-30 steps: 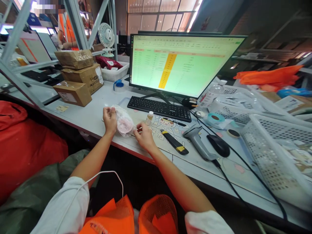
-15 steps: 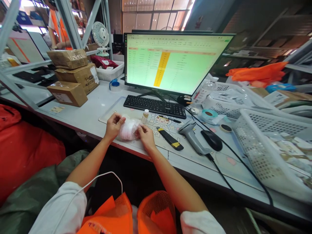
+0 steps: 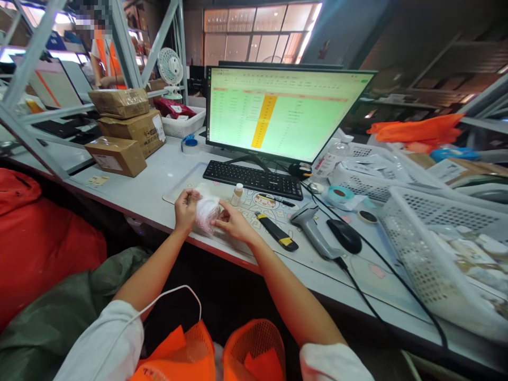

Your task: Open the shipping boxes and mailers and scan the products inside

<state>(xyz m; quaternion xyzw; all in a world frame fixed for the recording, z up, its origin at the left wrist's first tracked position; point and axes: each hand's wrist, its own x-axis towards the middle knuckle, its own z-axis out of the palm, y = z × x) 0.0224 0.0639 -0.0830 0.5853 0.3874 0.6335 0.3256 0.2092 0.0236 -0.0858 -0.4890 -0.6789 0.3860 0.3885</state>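
A bundle of clear bubble wrap (image 3: 207, 212), whitish with a pink tint, is held between my two hands above the desk's front edge. My left hand (image 3: 186, 210) grips its left side, fingers curled around it. On the right side, my right hand (image 3: 232, 221) pinches the wrap between thumb and fingers. What lies inside the wrap I cannot make out. Just behind my right hand stands a small bottle (image 3: 237, 194) with a white cap and pale yellowish content. A black and yellow box cutter (image 3: 277, 231) lies on the mat to the right.
Behind my hands are a keyboard (image 3: 254, 180) and a monitor (image 3: 286, 114). A barcode scanner (image 3: 315, 230), mouse (image 3: 344, 236) and tape roll (image 3: 340, 194) lie to the right, beside a filled white basket (image 3: 413, 254). Cardboard boxes (image 3: 123, 156) stand at left. Another person (image 3: 107, 58) is in the background.
The bubble-wrapped bundle has turned in my hands, its right end tipping down toward me. My right hand has shifted slightly left, its fingers reaching farther over the wrap. The camera view has tilted up slightly.
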